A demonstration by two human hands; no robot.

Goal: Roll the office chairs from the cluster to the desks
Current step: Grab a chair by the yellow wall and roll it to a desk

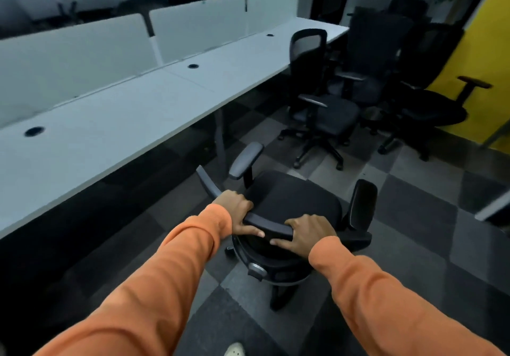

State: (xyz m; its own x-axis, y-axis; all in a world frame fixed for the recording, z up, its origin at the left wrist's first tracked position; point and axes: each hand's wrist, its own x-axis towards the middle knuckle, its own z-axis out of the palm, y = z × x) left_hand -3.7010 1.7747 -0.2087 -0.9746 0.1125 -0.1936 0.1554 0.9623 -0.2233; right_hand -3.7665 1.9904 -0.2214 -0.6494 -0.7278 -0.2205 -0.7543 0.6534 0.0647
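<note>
Desks (110, 123): a long white row down my left side, with divider panels (82, 49) standing along the back edge. This is where the load goes.
Left hand (238, 212): my fingers are curled over the top rail (269, 224) of the backrest, with the thumb laid along its near face. It is a firm wrap.
Chair (292, 201): black, seen from behind and above. It stands on the chequered carpet (414, 217) just beside the desk edge, seat pointing away from me.
Handling: I judge it fairly heavy but easy to move on its wheels, though carpet will drag more than a hard floor. The frame is stiff. The seat swivels, so a push from one side would spin it rather than steer it.
Where to hold: the rail, with both palms spread apart as they are. The armrests (245, 159) look adjustable and may give.
Base (278, 297): mostly hidden under the seat, so I would keep my toes back.
Right hand (309, 234): it grips the same rail near its right end, fingers folded over the top and thumb reaching underneath.
Parked chair (317, 107): at the far desk, near its end.
Cluster (386, 65): several more black chairs packed together beyond, well apart from mine.
Yellow wall (483, 51): behind the cluster.
</note>
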